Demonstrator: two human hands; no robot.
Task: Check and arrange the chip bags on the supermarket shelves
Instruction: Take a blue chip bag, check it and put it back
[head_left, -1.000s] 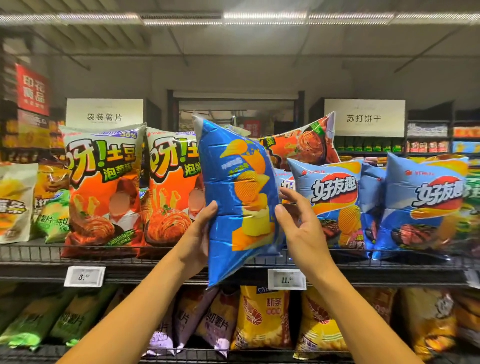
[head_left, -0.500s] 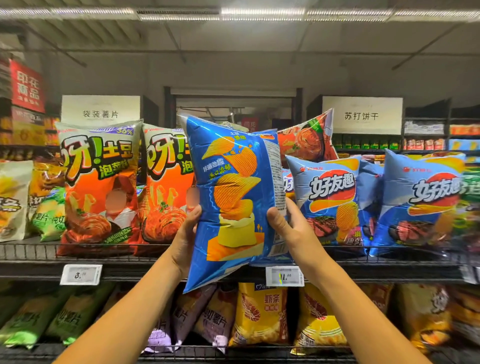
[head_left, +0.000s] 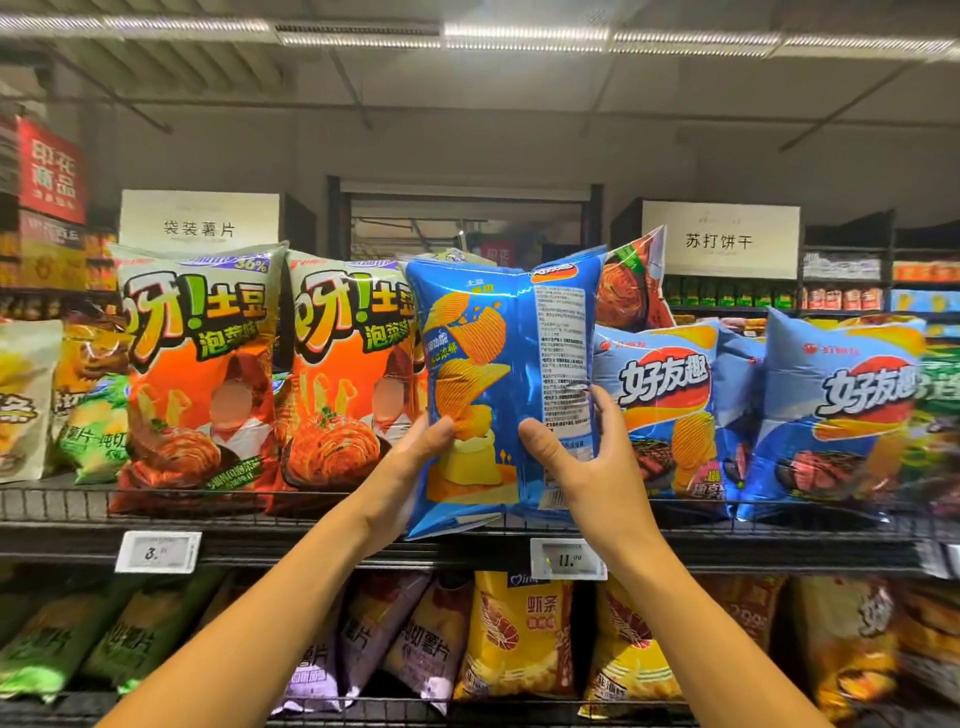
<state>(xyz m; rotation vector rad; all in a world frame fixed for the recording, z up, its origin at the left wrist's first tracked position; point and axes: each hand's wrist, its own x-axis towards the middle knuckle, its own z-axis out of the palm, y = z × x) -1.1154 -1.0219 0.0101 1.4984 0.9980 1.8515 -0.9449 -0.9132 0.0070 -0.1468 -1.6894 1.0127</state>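
1. Glossy blue foil chip bag (head_left: 498, 384) printed with ridged yellow crisps, held upright in front of the wire top shelf (head_left: 62, 504), back seam and small-print panel turned partly toward the camera, bottom edge at the shelf's front rail.
2. Left hand (head_left: 410, 467) gripping the bag's lower left edge, thumb on the front face.
3. Right hand (head_left: 582, 457) clasping the lower right side, thumb on the front, fingers wrapped behind.
4. Just left: two orange bags (head_left: 202, 384) standing upright, faces forward. Just right: pale blue bags (head_left: 670, 410) leaning, an orange one tilted behind.
5. Judged mid-check: label under inspection, bag not yet set into the gap between the orange and blue rows. Left to do: placing it face-out, straightening the leaning neighbours, lower shelf's slumped bags (head_left: 519, 634).
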